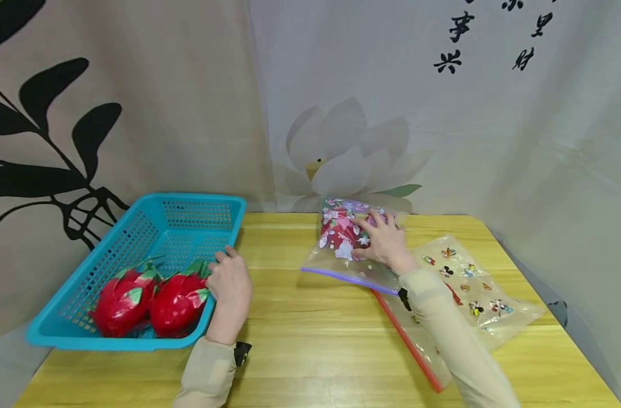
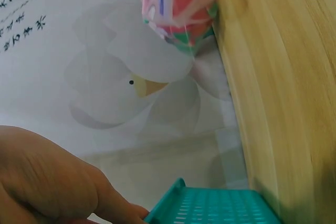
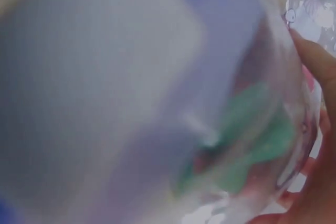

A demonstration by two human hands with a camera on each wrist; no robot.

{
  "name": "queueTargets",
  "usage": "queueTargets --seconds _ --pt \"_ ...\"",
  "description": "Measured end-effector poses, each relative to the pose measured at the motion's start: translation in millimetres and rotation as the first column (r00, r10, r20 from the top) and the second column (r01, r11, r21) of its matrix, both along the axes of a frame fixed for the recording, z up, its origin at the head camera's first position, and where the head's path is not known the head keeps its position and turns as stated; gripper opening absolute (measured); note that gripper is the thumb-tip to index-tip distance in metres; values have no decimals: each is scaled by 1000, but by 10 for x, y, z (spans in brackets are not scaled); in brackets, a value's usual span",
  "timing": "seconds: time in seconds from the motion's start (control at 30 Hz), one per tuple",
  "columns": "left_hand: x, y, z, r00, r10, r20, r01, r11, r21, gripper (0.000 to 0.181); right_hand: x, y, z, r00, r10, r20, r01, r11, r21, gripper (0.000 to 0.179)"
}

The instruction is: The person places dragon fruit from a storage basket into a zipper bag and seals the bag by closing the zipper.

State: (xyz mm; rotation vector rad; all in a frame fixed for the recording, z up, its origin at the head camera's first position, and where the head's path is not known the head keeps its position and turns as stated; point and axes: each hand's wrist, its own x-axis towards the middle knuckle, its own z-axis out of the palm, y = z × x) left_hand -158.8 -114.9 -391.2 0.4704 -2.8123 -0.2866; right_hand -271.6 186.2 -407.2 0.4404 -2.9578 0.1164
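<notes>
My left hand (image 1: 230,286) is over the right rim of a blue plastic basket (image 1: 111,243), its bent fingers close to the leaves of a red artificial dragon fruit (image 1: 175,306). Whether they grip anything is hidden. A second dragon fruit (image 1: 124,300) lies beside it in the basket. With fingers spread, my right hand (image 1: 387,243) rests on a printed zip bag (image 1: 336,226) with a purple seal. Through the plastic, blurred red and green leaves (image 3: 257,135) show in the right wrist view. The left wrist view shows my left hand (image 2: 52,182) near the basket rim (image 2: 173,198).
A flat clear zip bag (image 1: 458,277) with cartoon prints and a red seal lies at the right, partly under my right sleeve. The wooden table (image 1: 290,351) backs onto a printed curtain (image 1: 188,85). The basket occupies the table's left side.
</notes>
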Motion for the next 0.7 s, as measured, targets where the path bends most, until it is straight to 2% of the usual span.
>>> queueTargets --seconds 0.3,0.53,0.7 --pt "-12 7 14 999 2 36 -3 1000 27 44 24 467 -12 999 -29 23 29 1000 -9 85" --pt "-12 5 18 999 -1 35 0 1000 27 44 8 835 -39 1000 -12 12 13 999 -30 83" --pt "-13 4 12 999 -2 33 2 1000 14 44 -10 1056 -19 999 -20 43 21 999 -34 81"
